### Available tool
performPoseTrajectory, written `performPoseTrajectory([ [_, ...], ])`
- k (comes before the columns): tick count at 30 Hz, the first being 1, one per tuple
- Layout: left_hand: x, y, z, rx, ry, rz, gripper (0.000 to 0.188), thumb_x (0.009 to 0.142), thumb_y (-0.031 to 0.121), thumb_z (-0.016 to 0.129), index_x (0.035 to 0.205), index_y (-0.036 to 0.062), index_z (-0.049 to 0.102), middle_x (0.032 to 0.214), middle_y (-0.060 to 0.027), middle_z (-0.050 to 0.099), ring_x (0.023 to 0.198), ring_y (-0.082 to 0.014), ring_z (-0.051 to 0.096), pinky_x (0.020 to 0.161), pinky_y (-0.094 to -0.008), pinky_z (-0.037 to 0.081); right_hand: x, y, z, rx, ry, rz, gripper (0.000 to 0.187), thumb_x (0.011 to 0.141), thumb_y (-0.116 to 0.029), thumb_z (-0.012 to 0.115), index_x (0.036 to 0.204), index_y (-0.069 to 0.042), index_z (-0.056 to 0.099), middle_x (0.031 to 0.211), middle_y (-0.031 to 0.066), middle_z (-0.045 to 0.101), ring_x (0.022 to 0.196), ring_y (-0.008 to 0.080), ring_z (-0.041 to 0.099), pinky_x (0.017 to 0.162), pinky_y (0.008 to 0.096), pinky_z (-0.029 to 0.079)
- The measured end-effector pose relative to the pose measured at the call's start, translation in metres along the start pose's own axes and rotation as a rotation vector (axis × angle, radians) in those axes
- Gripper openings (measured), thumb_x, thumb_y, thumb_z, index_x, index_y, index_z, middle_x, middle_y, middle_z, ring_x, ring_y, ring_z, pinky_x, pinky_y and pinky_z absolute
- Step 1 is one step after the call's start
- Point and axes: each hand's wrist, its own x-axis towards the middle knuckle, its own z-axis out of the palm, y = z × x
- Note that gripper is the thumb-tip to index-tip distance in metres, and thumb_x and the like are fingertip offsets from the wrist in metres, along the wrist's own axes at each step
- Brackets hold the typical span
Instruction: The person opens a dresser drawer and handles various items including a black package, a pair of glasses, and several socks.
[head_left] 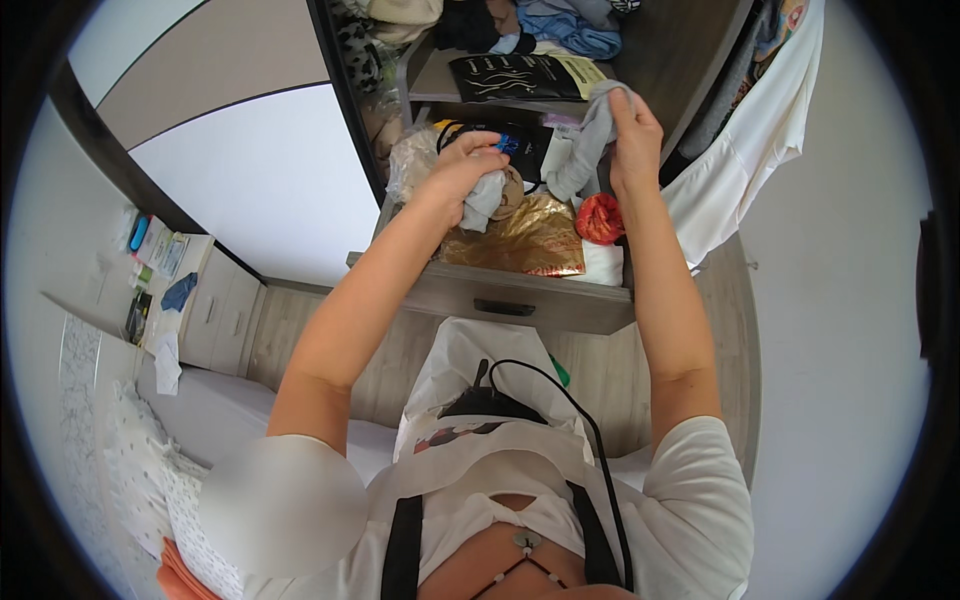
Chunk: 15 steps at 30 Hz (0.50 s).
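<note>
Both of my hands are over a pulled-out drawer (440, 288) of a dark wood wardrobe. My right hand (637, 140) is closed on one end of a grey sock (590, 145), which hangs down to the left of the fingers. My left hand (468, 168) is closed round a bunched light grey cloth (483, 204), probably another sock. Beneath it lie a round brown disc (510, 192) and a gold foil packet (520, 238). A red rolled bundle (600, 218) sits at the drawer's right side, below my right hand.
Clear plastic bags (412, 165) fill the drawer's left side. A black flat package (520, 77) lies on the shelf above, with folded clothes (570, 28) behind it. White clothing (745, 150) hangs at the right. A black cable (590, 425) runs along my front.
</note>
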Motion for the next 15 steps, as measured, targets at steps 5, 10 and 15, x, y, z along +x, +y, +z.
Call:
performPoseTrajectory([
  [5,-0.01,0.009,0.015,0.13,-0.106,0.261,0.041,0.074,0.012,0.068,0.111,0.0038,0.053,0.102,-0.0035,0.055,0.09,-0.0105,0.052,0.079,-0.0216,0.04,-0.019,-0.004,0.018,-0.075,-0.323,0.181,0.018,0.079,-0.012,0.063,0.094,-0.002,0.06,0.084,0.0022,0.061,0.074,0.007,0.055,0.066,0.0192,0.044],
  [10,-0.016,0.007,0.021,0.166,-0.235,0.199,0.028,0.077,0.013,0.065,0.103,0.0029,0.059,0.091,-0.0002,0.06,0.077,-0.0053,0.052,0.07,-0.0192,0.042,-0.027,-0.001,0.032,-0.169,-0.465,0.041,0.018,0.074,-0.006,0.066,0.09,-0.003,0.056,0.078,0.0017,0.06,0.071,0.0059,0.055,0.064,0.0179,0.044],
  [15,-0.014,0.014,0.012,0.101,-0.191,0.145,0.017,0.079,0.012,0.063,0.093,0.0018,0.064,0.08,-0.0002,0.062,0.069,-0.0054,0.055,0.062,-0.0194,0.044,-0.02,-0.008,0.025,-0.187,-0.354,0.059,0.014,0.075,-0.007,0.066,0.085,-0.005,0.057,0.078,0.0008,0.06,0.068,0.0048,0.055,0.061,0.018,0.044],
])
